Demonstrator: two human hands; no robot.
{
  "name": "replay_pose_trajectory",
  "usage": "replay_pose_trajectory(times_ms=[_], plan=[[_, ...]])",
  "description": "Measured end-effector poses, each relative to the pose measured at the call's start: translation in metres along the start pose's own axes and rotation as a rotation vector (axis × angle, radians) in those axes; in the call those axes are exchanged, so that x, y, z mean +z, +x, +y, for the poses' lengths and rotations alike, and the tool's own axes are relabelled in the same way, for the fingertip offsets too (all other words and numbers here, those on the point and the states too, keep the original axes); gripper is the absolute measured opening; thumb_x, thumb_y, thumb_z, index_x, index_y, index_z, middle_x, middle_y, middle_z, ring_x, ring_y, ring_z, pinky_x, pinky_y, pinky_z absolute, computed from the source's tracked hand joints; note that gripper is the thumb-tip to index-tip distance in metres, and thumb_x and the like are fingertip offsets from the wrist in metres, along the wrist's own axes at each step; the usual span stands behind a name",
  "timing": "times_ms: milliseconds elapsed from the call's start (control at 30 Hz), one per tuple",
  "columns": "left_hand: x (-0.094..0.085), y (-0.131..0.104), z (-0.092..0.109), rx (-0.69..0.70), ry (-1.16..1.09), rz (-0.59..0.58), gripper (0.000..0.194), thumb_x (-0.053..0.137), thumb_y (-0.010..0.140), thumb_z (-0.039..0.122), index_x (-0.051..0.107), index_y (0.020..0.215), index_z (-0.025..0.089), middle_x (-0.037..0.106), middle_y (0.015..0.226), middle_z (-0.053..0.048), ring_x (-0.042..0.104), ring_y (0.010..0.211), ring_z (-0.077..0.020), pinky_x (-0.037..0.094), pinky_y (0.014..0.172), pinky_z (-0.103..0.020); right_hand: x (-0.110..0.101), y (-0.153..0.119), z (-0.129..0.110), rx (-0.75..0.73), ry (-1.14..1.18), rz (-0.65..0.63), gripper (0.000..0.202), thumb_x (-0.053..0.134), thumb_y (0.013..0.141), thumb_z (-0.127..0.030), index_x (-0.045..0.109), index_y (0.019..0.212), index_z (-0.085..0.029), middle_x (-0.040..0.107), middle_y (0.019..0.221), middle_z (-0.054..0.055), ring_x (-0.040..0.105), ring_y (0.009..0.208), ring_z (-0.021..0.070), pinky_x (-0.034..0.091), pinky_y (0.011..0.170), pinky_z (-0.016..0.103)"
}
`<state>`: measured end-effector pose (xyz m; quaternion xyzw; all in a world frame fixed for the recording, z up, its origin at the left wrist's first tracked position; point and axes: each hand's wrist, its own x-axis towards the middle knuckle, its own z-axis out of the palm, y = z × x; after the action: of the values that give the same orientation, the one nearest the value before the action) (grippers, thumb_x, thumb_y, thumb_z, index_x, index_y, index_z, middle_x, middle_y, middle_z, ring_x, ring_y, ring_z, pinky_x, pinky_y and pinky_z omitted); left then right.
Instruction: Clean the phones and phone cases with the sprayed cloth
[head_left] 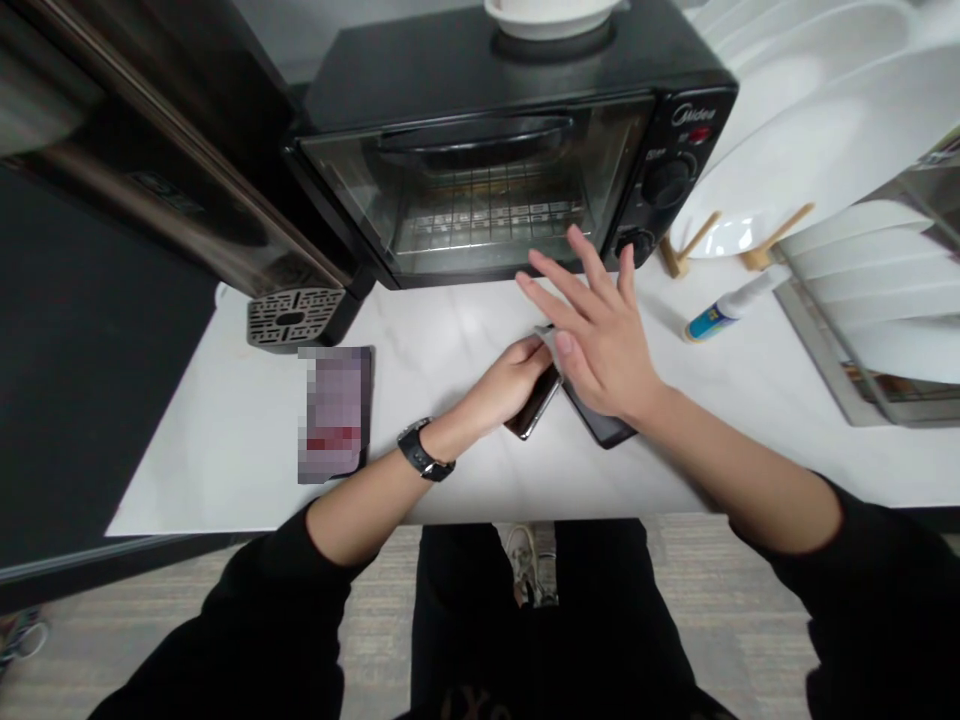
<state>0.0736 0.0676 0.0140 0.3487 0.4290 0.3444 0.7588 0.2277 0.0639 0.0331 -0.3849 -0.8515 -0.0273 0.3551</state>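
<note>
My left hand (517, 380), wearing a black watch (426, 450) at the wrist, is closed around the edge of a dark, shiny smartphone (538, 402) on the white counter. A thin, pale sheet (551, 348), whether cloth or film I cannot tell, shows between my two hands. My right hand (604, 340) hovers just to the right, its fingers stretched and spread. Its thumb is beside the sheet; I cannot tell if it touches. Partly covered by that hand, a second dark, flat phone-like device (606, 428) lies on the counter.
Behind my hands stands a black toaster oven (480, 200) with a white dish (555, 18) on top. A blurred-out tablet-like device (337, 415) lies left, below a drip tray (292, 318). To the right are a spray bottle (724, 312), white plates (817, 140) and a dish rack (840, 370).
</note>
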Motion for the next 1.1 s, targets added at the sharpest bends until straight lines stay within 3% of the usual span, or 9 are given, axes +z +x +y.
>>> replay_pose_trajectory(times_ms=[100, 233, 300, 400, 500, 633, 733, 833, 1100], plan=[[0.001, 0.0, 0.004, 0.078, -0.072, -0.138, 0.016, 0.075, 0.089, 0.027, 0.065, 0.096, 0.017, 0.069, 0.072, 0.0, 0.067, 0.061, -0.0136, 0.057, 0.064, -0.025, -0.003, 0.005, 0.019, 0.09, 0.151, 0.068, 0.058, 0.026, 0.107, -0.035, 0.031, 0.164, -0.028, 0.052, 0.163, 0.008, 0.029, 0.163, 0.0325, 0.009, 0.131, 0.073], [-0.002, -0.002, 0.012, 0.044, -0.205, -0.192, 0.017, 0.076, 0.087, 0.024, 0.067, 0.099, 0.015, 0.076, 0.079, -0.004, 0.076, 0.068, -0.019, 0.061, 0.07, -0.029, -0.001, 0.006, 0.032, 0.152, 0.273, 0.108, 0.061, 0.042, 0.106, -0.042, 0.028, 0.163, -0.024, 0.039, 0.17, 0.015, 0.029, 0.163, 0.0314, 0.023, 0.131, 0.066], [-0.003, -0.002, 0.014, -0.062, -0.227, -0.187, 0.018, 0.071, 0.092, 0.031, 0.067, 0.094, 0.014, 0.076, 0.076, -0.007, 0.077, 0.067, -0.024, 0.063, 0.071, -0.035, 0.0, 0.004, 0.037, 0.194, 0.229, 0.199, 0.064, 0.055, 0.102, -0.049, 0.038, 0.156, -0.021, 0.037, 0.169, 0.02, 0.033, 0.16, 0.0343, 0.034, 0.127, 0.064], [-0.002, -0.001, 0.013, -0.118, -0.348, -0.161, 0.021, 0.063, 0.098, 0.034, 0.069, 0.105, 0.015, 0.079, 0.085, -0.009, 0.08, 0.076, -0.0268, 0.064, 0.08, -0.041, -0.004, -0.004, 0.043, 0.158, 0.121, 0.295, 0.033, 0.068, 0.097, -0.047, 0.068, 0.12, -0.023, 0.06, 0.146, 0.017, 0.056, 0.14, 0.035, 0.049, 0.114, 0.059], [0.001, 0.0, 0.012, -0.112, -0.472, -0.166, 0.037, 0.048, 0.107, 0.041, 0.069, 0.123, 0.015, 0.08, 0.097, -0.01, 0.08, 0.088, -0.0263, 0.062, 0.09, -0.042, -0.011, -0.013, 0.05, -0.036, 0.16, 0.14, 0.023, 0.059, 0.104, -0.038, 0.076, 0.115, -0.026, 0.075, 0.123, 0.009, 0.07, 0.118, 0.0286, 0.057, 0.102, 0.052], [0.001, 0.003, 0.015, -0.128, -0.538, -0.185, 0.067, 0.027, 0.109, 0.064, 0.07, 0.128, 0.015, 0.08, 0.103, -0.013, 0.079, 0.094, -0.0275, 0.06, 0.092, -0.042, -0.013, -0.019, 0.048, -0.094, 0.111, -0.133, 0.053, 0.042, 0.11, -0.046, 0.052, 0.157, -0.023, 0.061, 0.156, 0.012, 0.052, 0.149, 0.0329, 0.039, 0.123, 0.064], [-0.003, 0.003, 0.017, -0.184, -0.555, -0.179, 0.088, 0.02, 0.101, 0.08, 0.071, 0.127, 0.014, 0.08, 0.099, -0.015, 0.078, 0.094, -0.0294, 0.059, 0.089, -0.041, -0.008, -0.021, 0.035, -0.235, 0.095, -0.266, 0.073, 0.04, 0.108, -0.06, 0.034, 0.166, -0.015, 0.049, 0.166, 0.015, 0.036, 0.16, 0.0317, 0.033, 0.129, 0.062], [-0.006, 0.002, 0.016, -0.241, -0.545, -0.191, 0.101, 0.018, 0.094, 0.09, 0.073, 0.121, 0.009, 0.079, 0.095, -0.018, 0.078, 0.093, -0.032, 0.059, 0.086, -0.041, -0.007, -0.021, 0.028, -0.411, 0.101, -0.344, 0.083, 0.043, 0.106, -0.064, 0.027, 0.168, -0.011, 0.051, 0.164, 0.016, 0.041, 0.158, 0.0272, 0.035, 0.131, 0.054], [-0.008, 0.003, 0.01, -0.232, -0.442, -0.204, 0.095, 0.015, 0.097, 0.085, 0.073, 0.125, 0.015, 0.079, 0.084, -0.012, 0.077, 0.082, -0.0274, 0.059, 0.076, -0.036, -0.016, -0.023, 0.03, -0.233, -0.003, -0.339, 0.097, 0.045, 0.1, -0.075, 0.028, 0.167, -0.007, 0.039, 0.169, 0.022, 0.035, 0.161, 0.0355, 0.04, 0.127, 0.06]])
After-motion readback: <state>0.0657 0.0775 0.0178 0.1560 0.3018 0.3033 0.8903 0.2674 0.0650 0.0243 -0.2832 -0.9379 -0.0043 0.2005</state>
